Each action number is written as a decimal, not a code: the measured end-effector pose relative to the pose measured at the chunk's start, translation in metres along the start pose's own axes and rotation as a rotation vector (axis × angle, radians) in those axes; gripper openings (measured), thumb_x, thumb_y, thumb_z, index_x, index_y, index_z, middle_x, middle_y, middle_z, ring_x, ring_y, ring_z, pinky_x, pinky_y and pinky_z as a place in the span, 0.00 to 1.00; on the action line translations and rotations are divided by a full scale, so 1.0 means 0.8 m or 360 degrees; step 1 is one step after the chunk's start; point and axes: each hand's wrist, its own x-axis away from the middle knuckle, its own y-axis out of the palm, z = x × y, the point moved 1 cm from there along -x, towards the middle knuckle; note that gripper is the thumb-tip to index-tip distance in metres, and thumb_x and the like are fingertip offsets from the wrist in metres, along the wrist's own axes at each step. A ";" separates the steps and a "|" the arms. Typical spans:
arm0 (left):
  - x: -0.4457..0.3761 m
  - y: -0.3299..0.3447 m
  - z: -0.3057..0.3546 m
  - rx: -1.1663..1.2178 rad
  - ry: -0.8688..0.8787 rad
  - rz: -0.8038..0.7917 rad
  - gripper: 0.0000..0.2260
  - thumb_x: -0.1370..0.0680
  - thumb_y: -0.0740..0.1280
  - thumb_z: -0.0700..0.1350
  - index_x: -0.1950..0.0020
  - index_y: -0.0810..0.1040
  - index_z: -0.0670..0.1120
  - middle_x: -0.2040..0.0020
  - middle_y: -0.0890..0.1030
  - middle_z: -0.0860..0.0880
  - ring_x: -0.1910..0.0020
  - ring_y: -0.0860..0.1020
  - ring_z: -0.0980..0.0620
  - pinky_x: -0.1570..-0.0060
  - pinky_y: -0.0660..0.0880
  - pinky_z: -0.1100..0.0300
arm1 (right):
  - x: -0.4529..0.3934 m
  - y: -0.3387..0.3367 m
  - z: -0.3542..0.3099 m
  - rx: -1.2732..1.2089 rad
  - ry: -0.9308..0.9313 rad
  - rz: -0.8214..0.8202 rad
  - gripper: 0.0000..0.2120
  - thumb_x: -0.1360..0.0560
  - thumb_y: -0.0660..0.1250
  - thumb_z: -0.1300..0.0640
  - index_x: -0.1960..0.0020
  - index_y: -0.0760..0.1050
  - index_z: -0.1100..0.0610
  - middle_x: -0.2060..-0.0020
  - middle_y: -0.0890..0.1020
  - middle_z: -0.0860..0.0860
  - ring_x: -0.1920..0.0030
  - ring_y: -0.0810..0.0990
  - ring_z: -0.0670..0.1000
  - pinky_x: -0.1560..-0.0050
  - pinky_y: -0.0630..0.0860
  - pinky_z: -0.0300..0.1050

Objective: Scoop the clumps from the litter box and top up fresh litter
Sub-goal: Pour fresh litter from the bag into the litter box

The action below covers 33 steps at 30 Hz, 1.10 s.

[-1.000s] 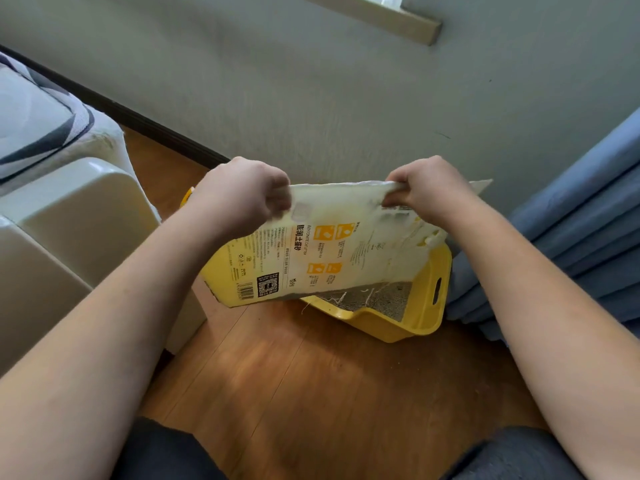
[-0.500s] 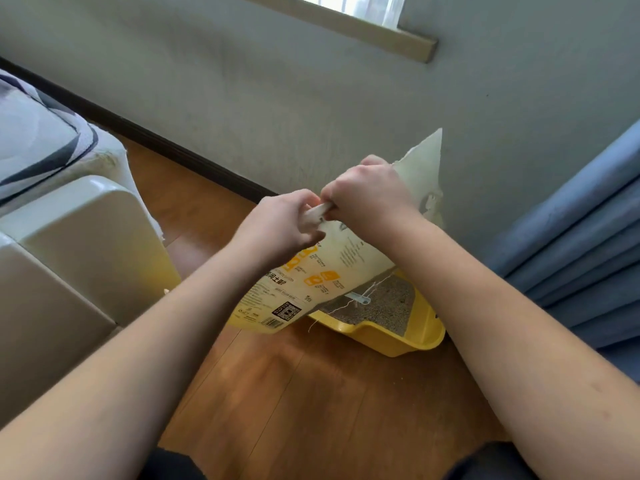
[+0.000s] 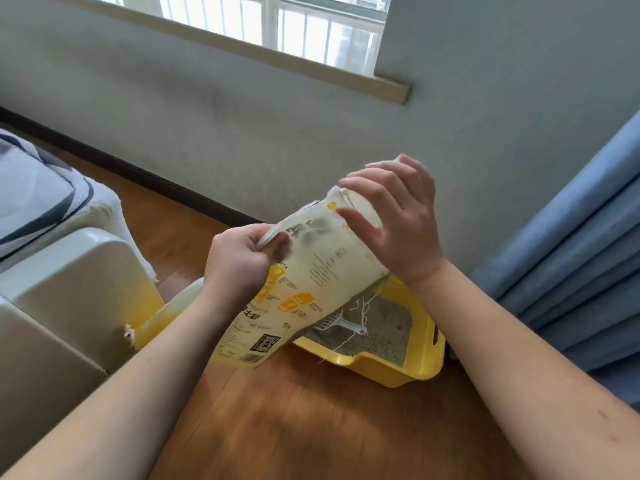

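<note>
A white and yellow litter bag (image 3: pixel 298 292) hangs in the air above the floor, its top folded over. My left hand (image 3: pixel 239 261) pinches the folded top edge at the left. My right hand (image 3: pixel 394 220) has its fingers spread and curved against the bag's upper right side. Behind and below the bag sits the yellow litter box (image 3: pixel 388 367) with grey litter (image 3: pixel 388 327) inside. A pale grey scoop (image 3: pixel 341 323) lies on the litter, partly hidden by the bag.
A white plastic hood or cover (image 3: pixel 65 292) stands at the left, with a striped cushion (image 3: pixel 31 192) behind it. Blue curtains (image 3: pixel 571 265) hang at the right. The grey wall (image 3: pixel 242 126) with a window sill runs behind the box. Wooden floor (image 3: pixel 311 427) lies in front.
The bag's top has been folded from spread wide to narrow. My hands came together, then my right hand let go of the edge and now lies spread on the bag's side.
</note>
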 end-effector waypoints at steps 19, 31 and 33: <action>0.012 -0.039 0.063 0.0833 -0.0093 -0.0075 0.05 0.25 0.73 0.41 0.51 0.85 0.48 0.58 0.86 0.45 0.59 0.85 0.43 0.60 0.83 0.46 | 0.151 0.075 0.029 -0.1258 0.2636 -0.0859 0.34 0.24 0.55 0.36 0.24 0.58 0.53 0.29 0.69 0.53 0.29 0.67 0.54 0.28 0.59 0.58; 0.013 -0.025 0.057 0.1296 -0.0241 -0.0144 0.18 0.33 0.76 0.45 0.46 0.83 0.40 0.54 0.85 0.39 0.59 0.83 0.44 0.62 0.81 0.56 | 0.140 0.098 0.002 -0.2335 0.2822 -0.0413 0.33 0.30 0.57 0.30 0.33 0.72 0.47 0.36 0.78 0.52 0.35 0.75 0.53 0.36 0.71 0.58; 0.012 -0.023 0.055 0.1265 -0.0214 -0.0167 0.16 0.33 0.77 0.43 0.47 0.84 0.41 0.54 0.85 0.40 0.59 0.84 0.45 0.63 0.81 0.56 | 0.138 0.100 0.000 -0.2376 0.2920 -0.0248 0.30 0.29 0.62 0.35 0.33 0.72 0.50 0.40 0.81 0.51 0.38 0.78 0.53 0.42 0.76 0.54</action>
